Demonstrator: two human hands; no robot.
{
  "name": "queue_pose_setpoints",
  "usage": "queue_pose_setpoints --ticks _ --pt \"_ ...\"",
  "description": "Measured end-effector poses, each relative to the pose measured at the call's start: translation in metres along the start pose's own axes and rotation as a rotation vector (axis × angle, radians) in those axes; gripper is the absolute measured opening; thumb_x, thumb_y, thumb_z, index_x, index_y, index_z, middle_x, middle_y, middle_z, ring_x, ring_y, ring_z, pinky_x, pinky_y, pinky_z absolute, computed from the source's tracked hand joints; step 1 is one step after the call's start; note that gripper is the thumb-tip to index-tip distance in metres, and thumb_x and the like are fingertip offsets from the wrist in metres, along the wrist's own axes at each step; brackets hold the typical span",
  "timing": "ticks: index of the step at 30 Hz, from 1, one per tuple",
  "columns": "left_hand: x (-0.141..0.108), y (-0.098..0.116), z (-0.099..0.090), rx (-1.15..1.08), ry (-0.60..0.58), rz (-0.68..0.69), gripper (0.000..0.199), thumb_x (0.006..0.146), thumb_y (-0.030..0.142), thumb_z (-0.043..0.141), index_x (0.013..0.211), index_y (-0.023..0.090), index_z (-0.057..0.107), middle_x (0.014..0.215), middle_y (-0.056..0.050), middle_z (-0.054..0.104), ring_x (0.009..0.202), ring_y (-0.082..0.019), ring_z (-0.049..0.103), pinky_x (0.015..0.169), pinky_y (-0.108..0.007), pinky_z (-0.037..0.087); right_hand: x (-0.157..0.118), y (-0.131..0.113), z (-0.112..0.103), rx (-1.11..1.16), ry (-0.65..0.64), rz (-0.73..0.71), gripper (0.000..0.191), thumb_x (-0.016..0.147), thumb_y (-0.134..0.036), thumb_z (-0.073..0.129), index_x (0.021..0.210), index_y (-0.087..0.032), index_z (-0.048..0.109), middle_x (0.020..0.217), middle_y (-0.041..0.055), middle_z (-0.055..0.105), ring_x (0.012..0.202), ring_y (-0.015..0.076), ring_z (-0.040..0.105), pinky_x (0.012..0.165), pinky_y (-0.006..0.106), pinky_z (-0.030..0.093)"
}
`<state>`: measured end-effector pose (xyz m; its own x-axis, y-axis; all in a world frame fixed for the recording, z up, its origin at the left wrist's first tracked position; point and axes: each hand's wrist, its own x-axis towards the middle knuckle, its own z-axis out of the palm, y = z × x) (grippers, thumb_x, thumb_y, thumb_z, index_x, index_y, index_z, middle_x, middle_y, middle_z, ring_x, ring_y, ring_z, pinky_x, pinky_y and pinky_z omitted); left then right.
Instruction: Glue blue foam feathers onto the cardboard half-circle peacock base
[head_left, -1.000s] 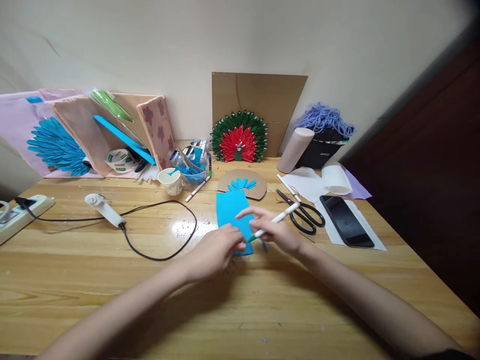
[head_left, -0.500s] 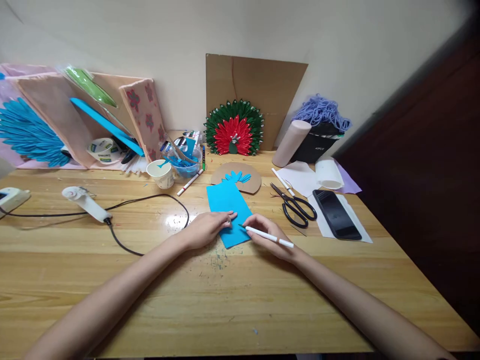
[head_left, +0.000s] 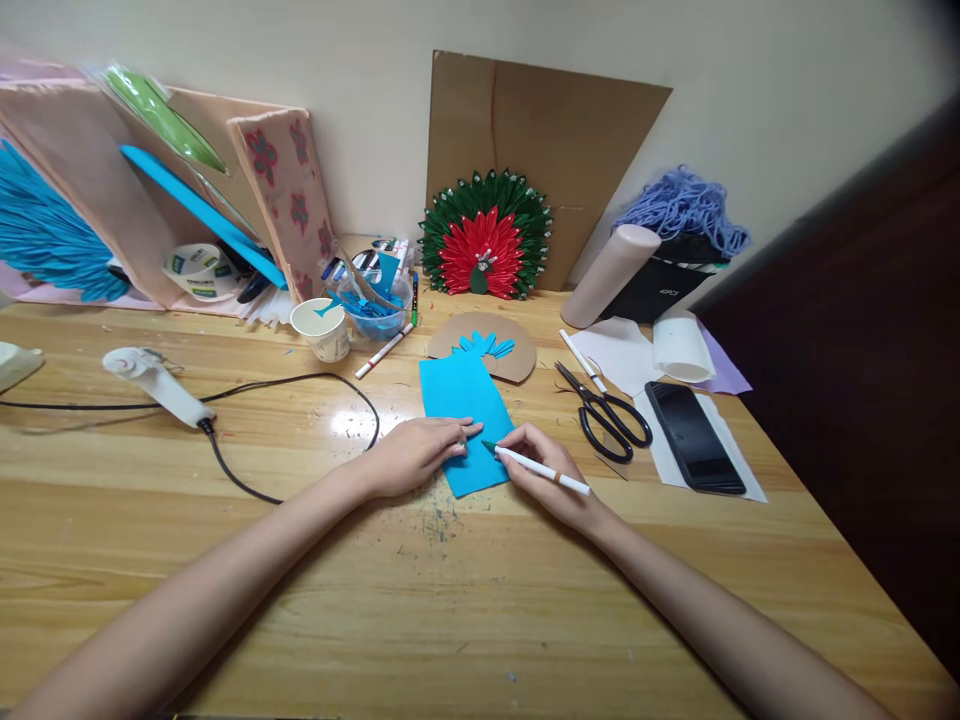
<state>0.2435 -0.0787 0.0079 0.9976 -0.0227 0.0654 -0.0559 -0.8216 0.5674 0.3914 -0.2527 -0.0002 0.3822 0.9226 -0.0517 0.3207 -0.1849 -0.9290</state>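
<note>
A blue sheet (head_left: 465,395) of paper or foam lies on the wooden table in front of me. My left hand (head_left: 420,455) rests flat on its left part, fingers stretched across it. In my right hand (head_left: 547,475) is a white marker (head_left: 544,470) with a green tip, pinched between the fingers; the tip is at the sheet's right part. Behind the sheet, and partly covered by it, lies a rounded cardboard piece (head_left: 521,362) with blue petals (head_left: 487,344) on it. Black-handled scissors (head_left: 609,415) lie right of my right hand.
A phone (head_left: 694,437) lies on white paper at the right. At the left is a white glue gun (head_left: 157,385) with a black cord. A paper cup (head_left: 322,335) and a plastic tub (head_left: 379,315) of blue scraps stand behind. A red and green petalled fan (head_left: 487,235) leans on cardboard.
The view has shifted, so objects at the back appear higher and further spread. The marker tip sits slightly higher relative to my left fingers; both hands stay at the sheet.
</note>
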Motion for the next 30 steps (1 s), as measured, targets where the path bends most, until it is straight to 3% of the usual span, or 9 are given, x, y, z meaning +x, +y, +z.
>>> queue_pose_setpoints --ticks 4,10,30 --pt "-0.0001 -0.0001 0.0009 0.011 -0.004 -0.008 0.040 0.094 0.036 0.028 0.128 0.021 0.043 0.135 -0.003 0.046 0.126 -0.015 0.040 0.102 -0.032 0.035 -0.0008 0.0001 -0.0012 -0.026 -0.035 -0.012 0.014 0.082 -0.032 0.054 0.085 -0.019 0.055 0.074 0.0000 0.055 0.065 0.0126 0.049 0.056 0.023 0.037" --pt "0.0006 -0.0001 0.0020 0.026 -0.004 -0.005 0.041 0.094 0.036 0.028 0.130 0.022 0.041 0.135 -0.003 0.047 0.125 -0.016 0.041 0.102 -0.033 0.035 -0.0008 0.0001 0.0002 -0.024 0.010 -0.013 0.014 0.082 -0.033 0.053 0.087 -0.020 0.054 0.078 0.0006 0.055 0.068 0.0132 0.049 0.059 0.023 0.038" --pt "0.0016 -0.0007 0.0043 0.057 -0.024 0.014 0.042 0.095 0.034 0.026 0.133 0.019 0.038 0.137 -0.004 0.043 0.129 -0.016 0.035 0.108 -0.036 0.027 -0.0043 0.0017 -0.0080 -0.114 -0.164 -0.107 0.006 0.073 -0.018 0.056 0.069 -0.019 0.052 0.073 0.0007 0.055 0.065 0.0128 0.049 0.057 0.025 0.038"
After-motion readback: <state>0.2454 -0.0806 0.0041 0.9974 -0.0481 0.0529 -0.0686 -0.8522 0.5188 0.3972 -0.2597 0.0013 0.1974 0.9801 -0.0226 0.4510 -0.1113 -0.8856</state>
